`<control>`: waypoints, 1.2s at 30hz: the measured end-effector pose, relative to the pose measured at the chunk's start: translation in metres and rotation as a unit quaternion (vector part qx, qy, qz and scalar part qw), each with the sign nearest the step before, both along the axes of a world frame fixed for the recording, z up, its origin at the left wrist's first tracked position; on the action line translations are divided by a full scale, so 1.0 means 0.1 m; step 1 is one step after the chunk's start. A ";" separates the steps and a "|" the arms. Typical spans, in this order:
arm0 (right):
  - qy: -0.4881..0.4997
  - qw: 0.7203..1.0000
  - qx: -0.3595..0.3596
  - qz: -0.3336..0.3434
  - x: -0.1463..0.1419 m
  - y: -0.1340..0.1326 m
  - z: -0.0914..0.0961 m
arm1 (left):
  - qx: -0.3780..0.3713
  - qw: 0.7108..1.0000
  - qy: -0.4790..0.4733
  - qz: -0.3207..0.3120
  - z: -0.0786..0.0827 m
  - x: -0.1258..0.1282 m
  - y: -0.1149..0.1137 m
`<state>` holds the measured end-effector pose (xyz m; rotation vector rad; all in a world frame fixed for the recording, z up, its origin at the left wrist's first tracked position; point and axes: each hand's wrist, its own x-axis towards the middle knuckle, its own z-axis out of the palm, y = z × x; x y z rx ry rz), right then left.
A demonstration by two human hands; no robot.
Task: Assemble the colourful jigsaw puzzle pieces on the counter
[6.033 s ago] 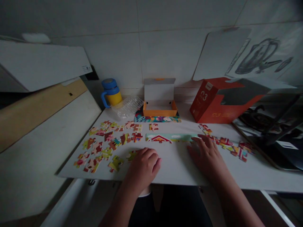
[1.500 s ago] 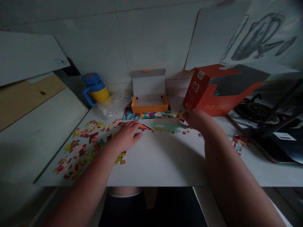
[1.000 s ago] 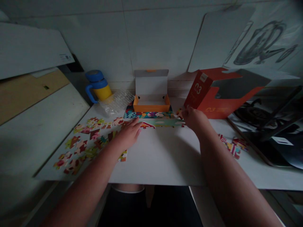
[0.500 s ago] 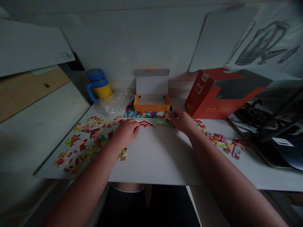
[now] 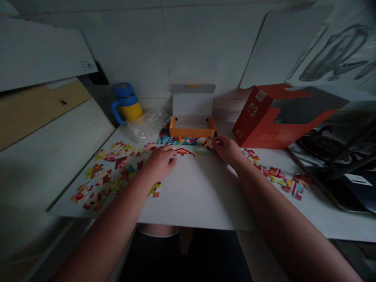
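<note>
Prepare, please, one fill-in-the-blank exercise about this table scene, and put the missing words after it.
A puzzle piece is in the ____ hand.
The other hand is near the ____ end of the puzzle strip.
The mug has a ____ handle.
The open box behind the puzzle strip has an ____ front.

Missing words: right; left; blue; orange.

Right fingers seemingly pinched; left fingers bent.
</note>
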<state>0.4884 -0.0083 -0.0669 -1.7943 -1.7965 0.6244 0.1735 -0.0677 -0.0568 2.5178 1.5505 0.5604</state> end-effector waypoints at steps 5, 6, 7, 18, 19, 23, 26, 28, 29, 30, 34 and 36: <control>0.024 1.000 -0.005 0.001 -0.02 -0.01 -0.02 | -0.002 1.000 -0.003 -0.002 0.01 0.00 -0.02; 0.025 1.000 -0.004 0.000 -0.03 -0.01 -0.02 | -0.003 1.000 0.000 -0.002 0.01 0.00 -0.02; 0.025 1.000 -0.003 -0.002 -0.03 -0.02 -0.02 | -0.004 1.000 0.003 -0.001 0.01 0.00 -0.02; -0.094 0.993 0.067 0.019 -0.02 -0.11 0.11 | 0.002 1.000 -0.009 0.002 0.01 -0.03 0.03; -0.120 0.989 0.082 0.025 -0.03 -0.13 0.14 | 0.001 1.000 -0.012 0.003 0.02 -0.02 0.03; -0.156 0.977 0.129 0.062 -0.29 -0.31 0.24 | 0.021 0.997 -0.068 0.039 0.10 0.00 0.00; -0.143 0.956 0.128 0.220 -0.71 -0.59 0.25 | 0.059 0.981 -0.144 0.114 0.18 0.01 -0.03; -0.129 0.912 0.116 0.373 -1.00 -0.81 0.22 | 0.074 0.969 -0.181 0.149 0.22 -0.01 -0.04; -0.127 0.894 0.114 0.415 -1.13 -0.91 0.21 | 0.076 0.965 -0.193 0.160 0.23 -0.03 -0.04; -0.138 0.883 0.113 0.434 -1.24 -1.00 0.19 | 0.077 0.962 -0.203 0.167 0.24 -0.05 -0.04; -0.170 0.865 0.118 0.458 -1.45 -1.19 0.17 | 0.068 0.959 -0.216 0.171 0.22 -0.07 -0.03; -0.165 0.868 0.108 0.455 -1.46 -1.19 0.18 | 0.066 0.961 -0.212 0.165 0.22 -0.06 -0.03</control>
